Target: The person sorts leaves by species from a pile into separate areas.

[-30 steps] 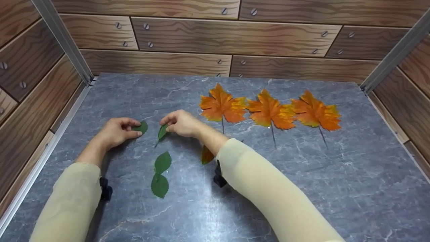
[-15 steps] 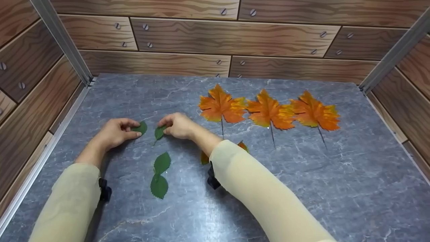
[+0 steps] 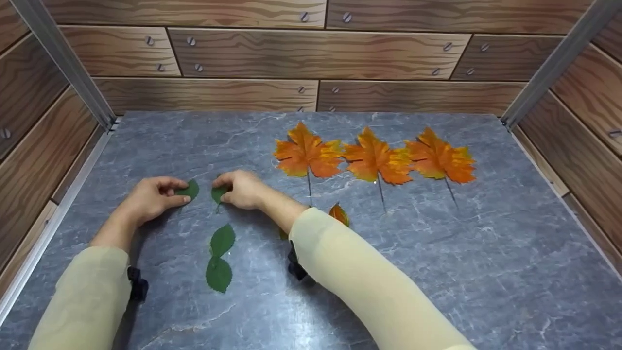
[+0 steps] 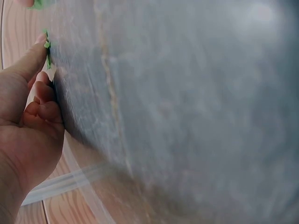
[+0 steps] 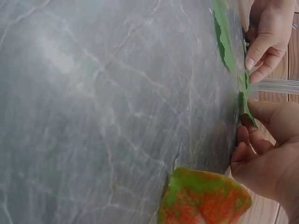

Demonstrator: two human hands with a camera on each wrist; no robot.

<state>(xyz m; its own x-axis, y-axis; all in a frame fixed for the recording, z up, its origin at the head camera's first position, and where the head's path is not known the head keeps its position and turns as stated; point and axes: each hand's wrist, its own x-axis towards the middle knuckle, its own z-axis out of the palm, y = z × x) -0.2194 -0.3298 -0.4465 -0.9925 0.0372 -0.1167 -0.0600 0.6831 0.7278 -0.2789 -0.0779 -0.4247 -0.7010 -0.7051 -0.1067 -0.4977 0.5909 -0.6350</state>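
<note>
On the left of the tabletop my left hand (image 3: 150,197) holds a toothed green leaf (image 3: 192,189) by its left side, between thumb and fingers. Facing it, my right hand (image 3: 243,189) pinches another green leaf (image 3: 217,195), its stem pointing down toward me. A narrow gap separates the two leaves. Closer to me lie two more green leaves, one upper (image 3: 223,240) and one lower (image 3: 219,275), meeting end to end. The right wrist view shows the right hand's leaf (image 5: 247,109) upright on edge at the fingertips. Only the left hand's thumb and curled fingers show clearly in its own wrist view.
Three orange maple leaves, left (image 3: 308,151), middle (image 3: 376,158) and right (image 3: 440,156), lie in a row at the back. Beneath the right forearm is a partly hidden red-green leaf (image 3: 339,214). Wood-patterned walls (image 3: 243,53) enclose the marbled grey table (image 3: 437,272).
My right hand has brought its leaf slightly left and toward me, turning it flatter to view. The left hand stays on its leaf. The head view has shifted a little.
</note>
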